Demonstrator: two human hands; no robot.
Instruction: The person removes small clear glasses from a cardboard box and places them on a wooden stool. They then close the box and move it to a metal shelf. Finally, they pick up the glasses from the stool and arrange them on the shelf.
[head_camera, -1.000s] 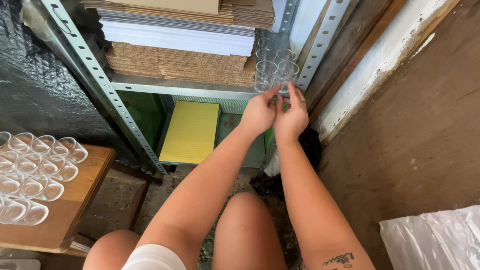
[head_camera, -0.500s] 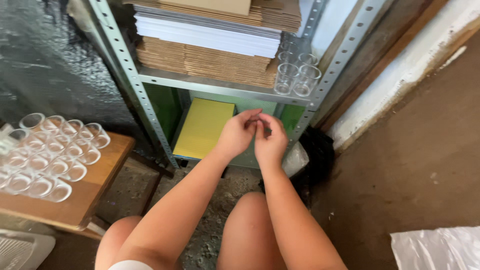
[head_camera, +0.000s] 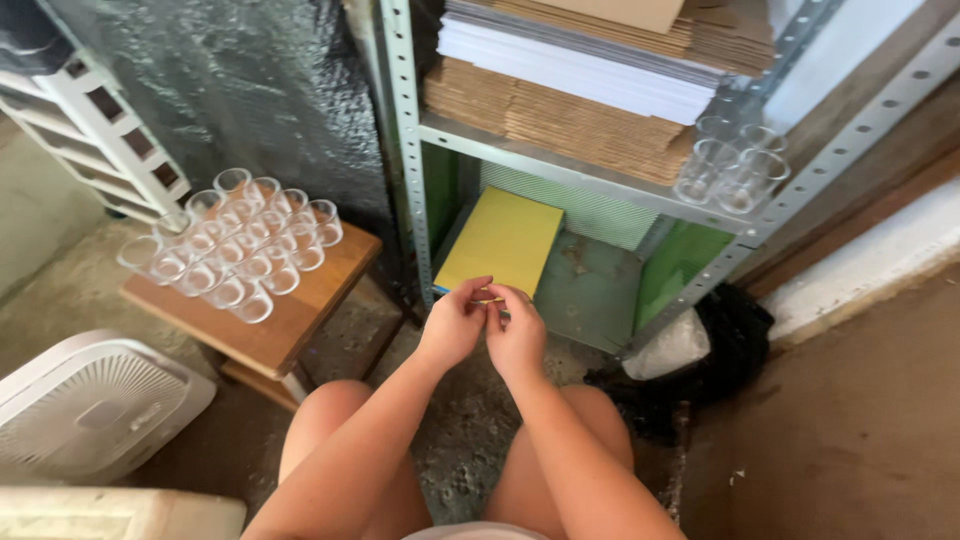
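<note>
From the head view, both hands meet above the knees: the left hand and right hand pinch together a small thin object, too tiny to identify. Just beyond them a yellow pad lies on the bottom shelf. Clear cups crowd the wooden counter, more cups at the upper shelf's right edge.

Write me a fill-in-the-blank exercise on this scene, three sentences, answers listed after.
1. The yellow sheet lies on the ______ level of the metal shelf.
2. The group of clear cups stands on a small ______ table.
3. The left hand and right hand meet in front of the ______ sheet.

Missing words: bottom; wooden; yellow
</note>
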